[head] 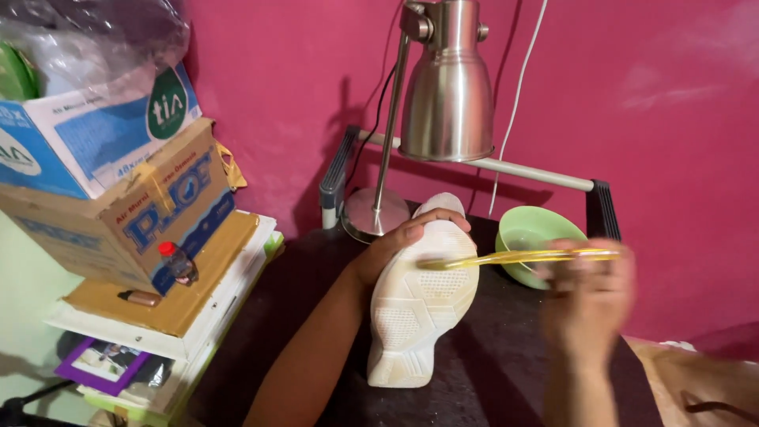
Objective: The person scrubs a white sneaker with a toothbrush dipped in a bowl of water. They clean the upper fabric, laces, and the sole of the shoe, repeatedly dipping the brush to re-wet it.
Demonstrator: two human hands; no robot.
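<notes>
My left hand [399, 241] grips a white shoe [419, 308] by its toe end, holding it tilted with the patterned sole facing me over a dark table [490, 372]. My right hand [589, 296], blurred by motion, holds a thin yellow brush-like stick [514, 257] whose tip lies across the sole near the toe. The stick's head is too blurred to make out.
A green bowl [538, 237] sits behind the stick, beside a steel desk lamp [447, 87] with a round base. To the left, stacked cardboard boxes [118, 205], a small red-capped bottle [178, 262] and a purple picture frame [103, 364] crowd a shelf. A pink wall stands behind.
</notes>
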